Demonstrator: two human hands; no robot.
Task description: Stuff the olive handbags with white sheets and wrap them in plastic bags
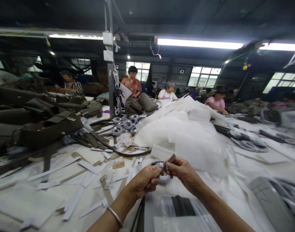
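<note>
Between my two hands is a short brown strip (171, 159), tilted up to the right. My left hand (147, 181) is closed on its lower end, and my right hand (180, 167) pinches it higher up. Just behind the fingers lies a coiled strap in clear wrapping (163, 178), partly hidden by them. Below my hands a dark folded piece (183, 206) sits under clear plastic on a grey surface. What material the strip is made of, I cannot tell.
Cut white and brown strips (74, 190) litter the table at left. Dark bags (48, 129) are piled behind them. A heap of white foam sheets (186, 129) rises ahead, beside several wrapped coils (126, 124). A grey box (270, 203) stands at right. Several people work farther back.
</note>
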